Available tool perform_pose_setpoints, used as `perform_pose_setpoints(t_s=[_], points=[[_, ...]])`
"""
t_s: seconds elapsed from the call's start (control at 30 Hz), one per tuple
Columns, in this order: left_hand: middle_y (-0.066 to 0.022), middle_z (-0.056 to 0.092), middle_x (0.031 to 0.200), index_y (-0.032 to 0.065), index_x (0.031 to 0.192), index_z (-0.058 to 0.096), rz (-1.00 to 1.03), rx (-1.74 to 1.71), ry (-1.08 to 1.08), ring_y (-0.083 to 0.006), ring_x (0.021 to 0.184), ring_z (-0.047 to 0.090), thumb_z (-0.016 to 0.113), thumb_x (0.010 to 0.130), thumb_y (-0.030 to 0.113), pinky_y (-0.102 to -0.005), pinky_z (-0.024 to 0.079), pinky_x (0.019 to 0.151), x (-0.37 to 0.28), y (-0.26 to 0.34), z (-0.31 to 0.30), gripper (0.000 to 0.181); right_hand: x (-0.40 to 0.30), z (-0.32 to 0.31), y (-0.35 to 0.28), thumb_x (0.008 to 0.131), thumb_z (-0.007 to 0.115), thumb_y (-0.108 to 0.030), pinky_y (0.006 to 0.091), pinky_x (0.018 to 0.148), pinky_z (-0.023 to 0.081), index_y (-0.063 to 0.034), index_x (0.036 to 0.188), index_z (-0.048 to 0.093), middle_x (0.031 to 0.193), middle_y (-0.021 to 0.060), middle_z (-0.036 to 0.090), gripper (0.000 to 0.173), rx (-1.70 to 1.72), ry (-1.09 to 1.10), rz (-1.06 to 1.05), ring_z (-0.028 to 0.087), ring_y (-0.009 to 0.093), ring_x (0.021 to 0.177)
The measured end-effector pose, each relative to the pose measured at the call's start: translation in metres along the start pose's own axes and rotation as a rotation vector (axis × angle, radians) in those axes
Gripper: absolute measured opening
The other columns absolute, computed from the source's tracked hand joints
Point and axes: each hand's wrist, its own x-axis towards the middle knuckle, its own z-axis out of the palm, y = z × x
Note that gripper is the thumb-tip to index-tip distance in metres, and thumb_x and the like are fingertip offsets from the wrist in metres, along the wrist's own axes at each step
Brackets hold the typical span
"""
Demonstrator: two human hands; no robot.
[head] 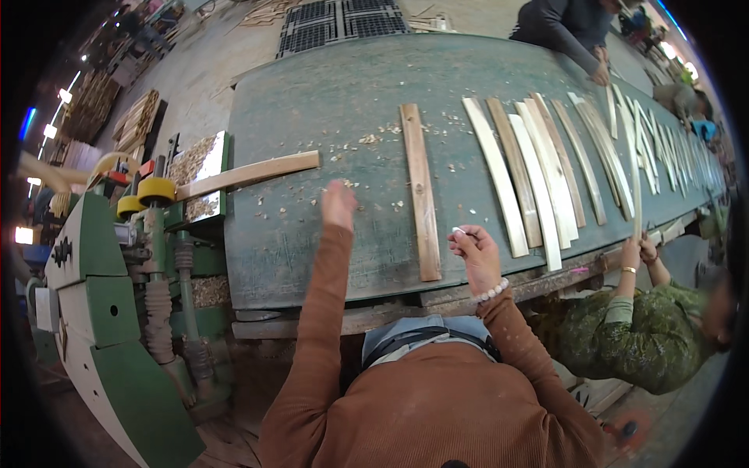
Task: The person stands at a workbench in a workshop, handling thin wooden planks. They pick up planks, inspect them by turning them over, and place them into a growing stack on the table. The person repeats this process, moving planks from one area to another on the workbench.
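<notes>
My left hand (339, 206), blurred, hovers over the green tabletop (275, 234), just below the free end of a wooden board (251, 172) that sticks out of a green woodworking machine (111, 245). I cannot make out its fingers. Between the thumb and fingers of my right hand (480, 257) is a small white piece that looks like chalk (458, 231). Left of that hand a knotty brown board (419, 193) lies lengthwise away from me. Further right are several pale and brown wooden strips (506, 181), side by side.
Yellow rollers (156, 191) stand at the machine's outlet, beside a plate heaped with shavings (193, 158). Wood chips (371, 139) litter the tabletop. At right a co-worker in green (638, 327) grips a long strip; another person (562, 29) leans in across the table.
</notes>
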Motion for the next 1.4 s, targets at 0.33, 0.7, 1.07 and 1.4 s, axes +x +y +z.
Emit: perform_pose_setpoints(t_s=[0.33, 0.7, 1.07, 1.4], points=[[-0.0123, 0.042, 0.118, 0.0047, 0.117, 0.040, 0.048, -0.831, 0.133, -0.0231, 0.112, 0.038, 0.045, 0.082, 0.053, -0.0404, 0.029, 0.098, 0.109, 0.079, -0.006, 0.060, 0.010, -0.008, 0.023, 0.085, 0.055, -0.023, 0.0203, 0.062, 0.043, -0.0026, 0.086, 0.053, 0.079, 0.0074, 0.060, 0.020, 0.075, 0.073, 0.038, 0.053, 0.009, 0.067], [-0.0011, 0.039, 0.060, 0.0108, 0.085, 0.048, -0.757, -0.795, -0.536, -0.0113, 0.048, 0.035, 0.034, 0.086, 0.048, -0.0248, 0.030, 0.047, -0.148, -0.009, 0.036, 0.039, 0.031, 0.037, 0.016, 0.075, 0.064, -0.016, 0.0273, 0.078, 0.039, -0.0055, 0.077, 0.060, 0.106, 0.0109, 0.059, 0.011, -0.652, -0.251, -0.356, 0.053, 0.018, 0.096], [-0.0026, 0.040, 0.068, 0.0046, 0.095, 0.042, -1.000, -0.797, -0.702, -0.0120, 0.057, 0.038, 0.029, 0.089, 0.044, -0.0244, 0.034, 0.057, -0.225, -0.001, 0.018, 0.042, 0.092, 0.022, 0.033, 0.076, 0.063, -0.026, 0.0348, 0.083, 0.039, -0.0054, 0.077, 0.060, 0.104, 0.0166, 0.058, 0.020, -0.591, -0.185, 0.071, 0.051, 0.031, 0.102], [-0.0034, 0.037, 0.122, 0.0118, 0.122, 0.037, -0.439, -0.183, 0.035, -0.0218, 0.114, 0.034, 0.035, 0.087, 0.042, -0.0428, 0.024, 0.094, -0.176, -0.008, -0.019, 0.047, 0.088, 0.066, 0.090, 0.082, 0.050, -0.028, 0.0454, 0.093, 0.030, -0.0055, 0.096, 0.052, 0.105, 0.0109, 0.056, 0.027, -1.523, -0.619, -0.776, 0.043, 0.025, 0.113]])
